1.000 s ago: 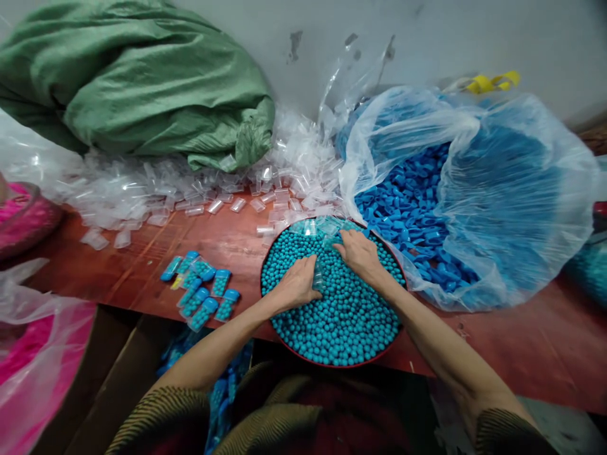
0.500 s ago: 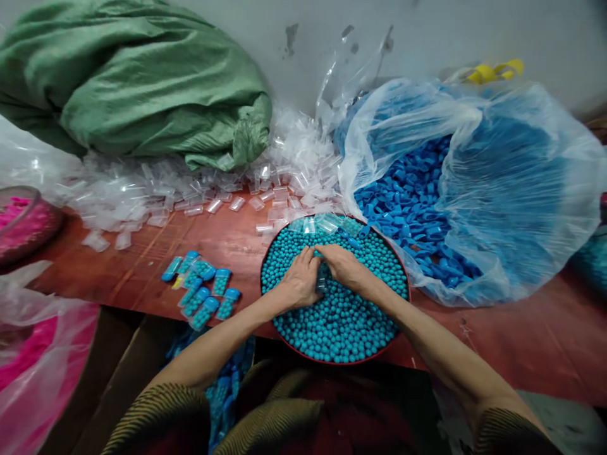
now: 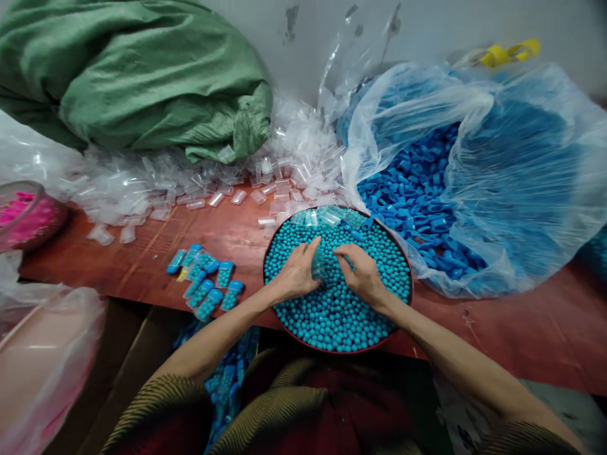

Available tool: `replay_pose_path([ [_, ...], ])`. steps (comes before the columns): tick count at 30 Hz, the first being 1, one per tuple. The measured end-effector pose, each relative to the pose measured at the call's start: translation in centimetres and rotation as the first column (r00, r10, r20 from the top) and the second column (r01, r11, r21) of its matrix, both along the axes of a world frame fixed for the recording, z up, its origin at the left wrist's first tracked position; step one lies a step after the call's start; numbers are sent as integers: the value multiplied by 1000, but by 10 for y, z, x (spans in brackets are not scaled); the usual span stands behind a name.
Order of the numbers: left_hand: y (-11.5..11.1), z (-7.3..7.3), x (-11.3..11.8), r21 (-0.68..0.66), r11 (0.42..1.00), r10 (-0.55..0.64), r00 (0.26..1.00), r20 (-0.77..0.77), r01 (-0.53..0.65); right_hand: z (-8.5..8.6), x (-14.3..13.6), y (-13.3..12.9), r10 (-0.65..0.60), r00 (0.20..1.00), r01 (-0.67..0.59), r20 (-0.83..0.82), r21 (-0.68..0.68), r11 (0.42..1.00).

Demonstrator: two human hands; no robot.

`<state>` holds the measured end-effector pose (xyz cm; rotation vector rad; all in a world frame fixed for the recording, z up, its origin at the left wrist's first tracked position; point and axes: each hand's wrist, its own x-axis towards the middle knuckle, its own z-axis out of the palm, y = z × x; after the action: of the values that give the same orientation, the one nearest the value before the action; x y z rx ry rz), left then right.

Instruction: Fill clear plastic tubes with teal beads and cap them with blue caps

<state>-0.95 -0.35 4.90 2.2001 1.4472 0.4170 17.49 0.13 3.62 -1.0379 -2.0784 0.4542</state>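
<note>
A round red-rimmed tray is full of small turquoise beads. Over its middle, my left hand is closed around a small clear plastic container, which my fingers partly cover. My right hand is just to the right, above the beads and apart from the container. Its thumb and forefinger come together in a pinch; anything between the tips is too small to make out. A few clear containers and blue caps lie on the beads at the tray's far side.
Several filled, blue-capped containers lie left of the tray. Loose clear containers are heaped behind, beside a green sack. A translucent bag of blue caps stands at right. At far left is a bowl of pink pieces.
My right hand has drawn back to the right, away from the container. My left hand keeps hold of it and has tilted a little. The view has shifted slightly.
</note>
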Motion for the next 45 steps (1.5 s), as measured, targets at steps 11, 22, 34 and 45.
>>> replay_pose_path([
  [11,-9,7,-42,50,988,155,974,-165,-149,-18,-48,-38,484,647,-639,589,71,766],
  [22,-17,0,-20,-32,998,45,974,-222,-53,-12,0,-2,246,873,-313,422,97,945],
  [34,5,-6,5,-180,984,-32,978,-206,-6,-54,25,27,-439,897,391,-58,-361,847],
  [45,8,-29,21,-198,976,114,989,90,-95,-69,9,53,-488,794,233,-362,-560,795],
])
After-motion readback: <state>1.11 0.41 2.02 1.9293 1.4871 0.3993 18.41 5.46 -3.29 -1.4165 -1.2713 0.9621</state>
